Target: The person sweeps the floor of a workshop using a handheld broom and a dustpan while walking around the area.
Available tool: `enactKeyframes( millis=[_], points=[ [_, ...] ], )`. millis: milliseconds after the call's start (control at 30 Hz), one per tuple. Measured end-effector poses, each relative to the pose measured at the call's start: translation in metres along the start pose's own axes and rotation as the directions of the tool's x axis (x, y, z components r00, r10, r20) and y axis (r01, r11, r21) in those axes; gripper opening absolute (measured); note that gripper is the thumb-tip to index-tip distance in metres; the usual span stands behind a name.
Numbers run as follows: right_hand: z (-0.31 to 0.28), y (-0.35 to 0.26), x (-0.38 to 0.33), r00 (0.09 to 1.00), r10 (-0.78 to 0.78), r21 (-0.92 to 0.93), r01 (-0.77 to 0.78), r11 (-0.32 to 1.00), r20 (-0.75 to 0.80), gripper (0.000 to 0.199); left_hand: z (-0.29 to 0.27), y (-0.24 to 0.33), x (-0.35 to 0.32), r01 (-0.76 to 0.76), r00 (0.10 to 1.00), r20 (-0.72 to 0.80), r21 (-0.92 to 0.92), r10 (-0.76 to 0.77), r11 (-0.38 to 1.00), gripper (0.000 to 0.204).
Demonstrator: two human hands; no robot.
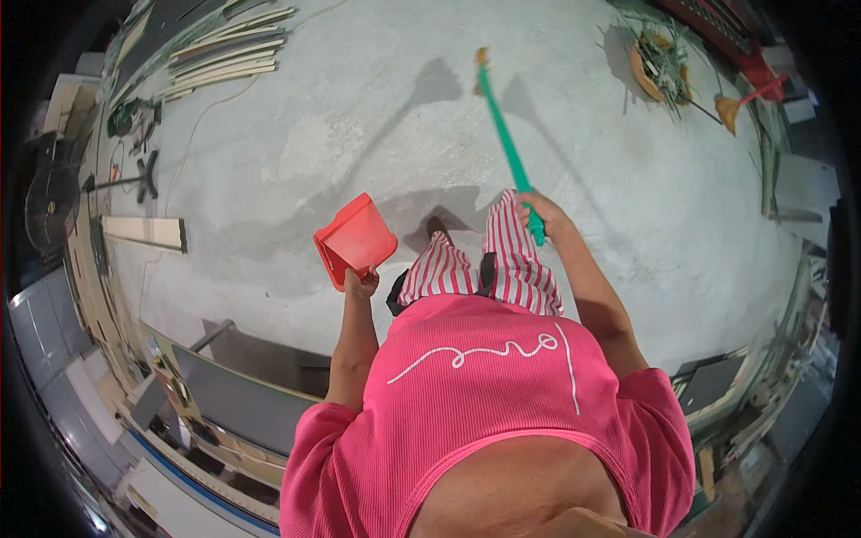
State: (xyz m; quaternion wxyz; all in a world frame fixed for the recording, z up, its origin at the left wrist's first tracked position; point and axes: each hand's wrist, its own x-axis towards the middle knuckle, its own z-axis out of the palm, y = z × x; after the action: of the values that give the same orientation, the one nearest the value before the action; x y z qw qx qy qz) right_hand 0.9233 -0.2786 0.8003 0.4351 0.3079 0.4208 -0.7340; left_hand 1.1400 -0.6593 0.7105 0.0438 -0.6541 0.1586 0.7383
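My left hand (361,283) is closed on the lower edge of a red dustpan (360,235), which hangs left of my legs above the floor. My right hand (545,213) grips the near end of a green broom handle (508,143), held out ahead of me. At its far end the small tan broom head (482,59) shows, seen nearly end-on. I cannot tell whether it touches the grey floor (314,143).
At the far right stands an orange round basket (647,76) full of green scraps, beside a red-handled tan brush (728,113). Stacked strips (224,56) lie at the far left. A stand base (147,176), a pale board (148,231) and a grey-topped bench (238,394) line the left side.
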Motion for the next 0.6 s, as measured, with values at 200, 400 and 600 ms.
enactKeyframes(
  millis=[200,400,600],
  points=[
    [0.046,0.029,0.033,0.893,0.405,-0.070,-0.400,0.914,0.193,0.020,-0.026,-0.019,-0.010,-0.072,0.996,-0.055,-0.119,0.066,0.990,0.034],
    [0.042,0.040,0.065,0.772,0.592,-0.321,-0.514,0.796,0.231,0.023,-0.022,-0.058,-0.015,-0.027,1.000,-0.019,-0.200,0.024,0.979,0.033],
    [-0.104,0.002,0.066,0.823,0.558,-0.144,-0.542,0.828,0.107,0.021,0.038,-0.106,-0.021,-0.047,0.994,-0.111,-0.226,0.022,0.973,0.040]
  ],
)
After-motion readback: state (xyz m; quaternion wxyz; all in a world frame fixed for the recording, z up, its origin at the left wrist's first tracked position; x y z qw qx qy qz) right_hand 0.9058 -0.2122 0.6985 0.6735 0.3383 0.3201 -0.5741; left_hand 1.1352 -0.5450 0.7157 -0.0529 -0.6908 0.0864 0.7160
